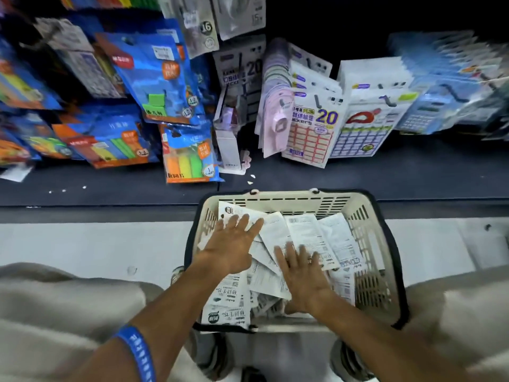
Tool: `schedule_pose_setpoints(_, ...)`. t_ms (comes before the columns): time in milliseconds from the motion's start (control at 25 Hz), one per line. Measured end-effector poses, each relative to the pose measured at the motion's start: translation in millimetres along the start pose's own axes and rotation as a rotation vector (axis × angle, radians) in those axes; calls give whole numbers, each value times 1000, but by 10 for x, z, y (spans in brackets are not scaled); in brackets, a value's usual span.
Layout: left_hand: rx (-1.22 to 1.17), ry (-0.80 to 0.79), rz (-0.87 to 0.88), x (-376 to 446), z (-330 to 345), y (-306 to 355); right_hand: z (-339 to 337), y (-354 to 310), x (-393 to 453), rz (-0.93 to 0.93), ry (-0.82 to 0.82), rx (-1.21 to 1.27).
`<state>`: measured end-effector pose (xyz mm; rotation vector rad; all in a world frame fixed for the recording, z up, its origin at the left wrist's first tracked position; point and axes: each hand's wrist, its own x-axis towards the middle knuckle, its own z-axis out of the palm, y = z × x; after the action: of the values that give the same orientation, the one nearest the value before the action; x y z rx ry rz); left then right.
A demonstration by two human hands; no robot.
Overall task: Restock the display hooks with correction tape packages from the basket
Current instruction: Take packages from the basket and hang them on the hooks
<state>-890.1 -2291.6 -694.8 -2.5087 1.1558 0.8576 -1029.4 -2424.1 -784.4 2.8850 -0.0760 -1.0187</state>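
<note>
Both hands — left, right — lie flat, fingers spread, on packages in the basket.

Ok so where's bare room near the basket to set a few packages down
Bare dark shelf ledge runs right of the cream plastic basket, below the white label sheets. Pale floor strip left of the basket is free too. Crowded: inside the basket, white correction tape packages under both open hands, left hand and right hand.

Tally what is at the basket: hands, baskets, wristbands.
Hands: 2, the left hand and right hand, both flat on the white packages
Basket: 1
Blue wristband: 1
Total: 4
</note>
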Motion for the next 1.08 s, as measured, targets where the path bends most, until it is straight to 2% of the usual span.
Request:
schedule_pose_setpoints(240,-78,139,-33,168,-110,77,-221,210,60,-133,222,124)
schedule_pose_setpoints(320,-98,191,-52,185,-134,55,-260,327,25,-142,229,174)
schedule_pose_setpoints(400,-156,240,-32,195,-149,36,-462,474,11,-118,190,353)
schedule_pose_setpoints(480,-304,214,88,177,-174,48,-775,651,2,-92,148,504)
schedule_pose_setpoints(560,-380,165,223,116,-211,87,-1124,793,-36,-103,155,502)
schedule_pose_setpoints(680,-345,193,188,65,-352,61,-1570,873,-209,-151,123,489)
schedule_pose_setpoints(840,-708,80,230,-29,-567,-56,-2036,857,-496,-225,176,430)
schedule_pose_setpoints(920,-788,58,270,-73,-619,-11,-2131,910,-624,-251,198,461)
schedule_pose_setpoints(1000,-886,63,293,-120,-617,67,-2183,958,-697,-311,286,597)
schedule_pose_setpoints(1080,-993,73,300,-132,-594,97,-2214,1008,-703,-349,445,915)
